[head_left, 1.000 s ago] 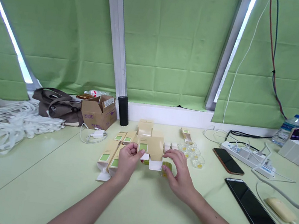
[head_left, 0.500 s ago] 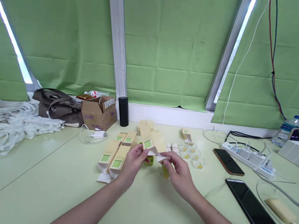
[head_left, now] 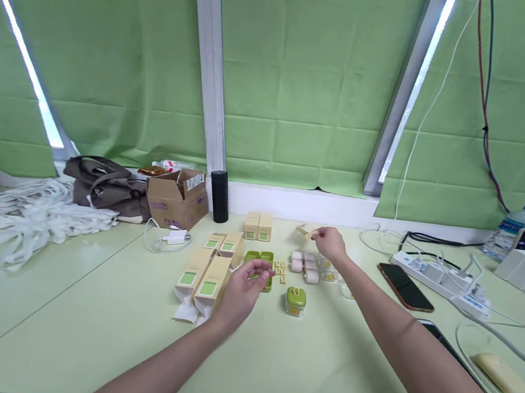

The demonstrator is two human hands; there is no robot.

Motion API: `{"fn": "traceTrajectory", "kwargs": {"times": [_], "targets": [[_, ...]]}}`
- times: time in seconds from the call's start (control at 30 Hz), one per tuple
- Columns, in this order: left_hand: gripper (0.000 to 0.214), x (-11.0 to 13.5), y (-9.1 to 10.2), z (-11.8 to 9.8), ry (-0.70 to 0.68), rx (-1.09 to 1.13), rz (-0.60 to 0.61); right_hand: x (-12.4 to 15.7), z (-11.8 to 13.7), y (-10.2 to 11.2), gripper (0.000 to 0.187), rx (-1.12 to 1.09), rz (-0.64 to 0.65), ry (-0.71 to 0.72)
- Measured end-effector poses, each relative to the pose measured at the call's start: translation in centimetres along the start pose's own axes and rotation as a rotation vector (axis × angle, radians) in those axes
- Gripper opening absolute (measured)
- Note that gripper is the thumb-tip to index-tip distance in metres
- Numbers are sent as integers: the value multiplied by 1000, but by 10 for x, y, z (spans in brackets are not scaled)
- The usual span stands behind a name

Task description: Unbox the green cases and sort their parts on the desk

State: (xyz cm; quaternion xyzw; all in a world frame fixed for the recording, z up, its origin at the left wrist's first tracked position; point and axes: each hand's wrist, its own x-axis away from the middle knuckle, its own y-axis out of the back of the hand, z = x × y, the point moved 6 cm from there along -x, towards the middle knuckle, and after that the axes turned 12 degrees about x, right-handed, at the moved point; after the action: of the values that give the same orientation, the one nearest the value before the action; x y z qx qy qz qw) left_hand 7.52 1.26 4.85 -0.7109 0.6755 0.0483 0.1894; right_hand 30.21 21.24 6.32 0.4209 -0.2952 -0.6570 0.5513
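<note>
My right hand [head_left: 330,243] reaches toward the far side of the table, its fingers closed on the edge of a flat cardboard box [head_left: 305,232]. My left hand [head_left: 243,290] is over the middle with bent fingers, the thumb apart, and nothing visible in it. It partly covers several green lids [head_left: 266,257]. Small yellow pieces [head_left: 281,272] lie just right of its fingertips. A clear container with a green lid [head_left: 295,301] stands nearer to me. Left of my left hand lie tan boxes [head_left: 213,279] with green windows and white open end flaps.
Pink-white blocks [head_left: 309,268] and clear containers [head_left: 329,271] sit below my right forearm. Two closed tan boxes [head_left: 258,226] stand at the back. Phones [head_left: 405,287], a power strip [head_left: 440,280] and cables are on the right. A carton [head_left: 175,202], black cylinder [head_left: 219,196] and white straps [head_left: 48,214] are on the left.
The tan box between both hands has left them. My right hand has moved away to the far side and taken the flat box; my left hand has moved slightly nearer to me.
</note>
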Motion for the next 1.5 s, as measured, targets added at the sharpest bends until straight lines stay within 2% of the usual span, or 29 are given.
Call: {"fn": "traceTrajectory", "kwargs": {"times": [0.1, 0.23, 0.43, 0.6, 0.7, 0.8, 0.9, 1.0, 1.13, 1.3, 1.5], "targets": [[37, 0, -1, -1, -18, -17, 3, -18, -8, -9, 24, 108, 42, -26], [35, 0, -1, -2, -11, -25, 0, -26, -15, -14, 30, 202, 63, -17], [34, 1, -2, 0, -14, -47, 2, -26, -26, -9, 27, 314, -13, -47], [33, 1, -2, 1, -24, -52, -2, -25, -27, -9, 25, 382, -45, 2], [32, 1, -3, 0, -23, -55, 3, -20, -22, -8, 32, 411, -57, 98], [31, 1, -3, 1, -30, -57, 3, -11, -7, -12, 39, 432, -42, 279], [30, 1, -4, 1, -30, -66, 5, -3, 11, -21, 39, 464, 5, 453], [28, 2, -4, 0, -26, -83, 11, -1, 21, -32, 37, 501, 65, 527], [28, 4, -4, -3, -20, -98, 14, -6, 17, -40, 41, 551, 107, 468], [25, 4, -6, -4, -30, -94, 18, -12, 0, -39, 40, 571, 117, 352], [20, 4, -5, -1, -22, -102, 9, -4, -3, -21, 35, 498, 4, 323]]}}
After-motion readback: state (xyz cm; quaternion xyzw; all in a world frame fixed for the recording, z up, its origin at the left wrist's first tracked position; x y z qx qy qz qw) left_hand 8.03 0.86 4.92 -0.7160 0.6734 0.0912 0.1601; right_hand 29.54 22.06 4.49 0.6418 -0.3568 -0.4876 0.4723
